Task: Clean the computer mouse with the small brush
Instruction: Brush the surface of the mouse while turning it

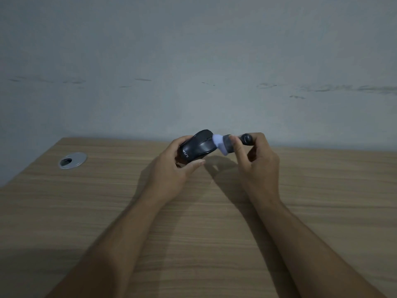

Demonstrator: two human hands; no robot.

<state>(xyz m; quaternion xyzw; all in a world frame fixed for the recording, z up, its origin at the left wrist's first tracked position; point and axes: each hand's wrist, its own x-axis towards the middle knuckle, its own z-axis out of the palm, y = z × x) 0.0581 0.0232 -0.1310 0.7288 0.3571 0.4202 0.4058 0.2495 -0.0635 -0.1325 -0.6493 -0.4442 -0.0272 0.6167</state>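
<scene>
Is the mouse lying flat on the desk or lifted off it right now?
Lifted and tilted. The left hand holds the mouse above the desk; the brush in the right hand meets its front end.

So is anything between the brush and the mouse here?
Nothing visible. The right hand holds the brush, and its pale bristles already meet the front end of the mouse, which the left hand holds up off the desk.
</scene>
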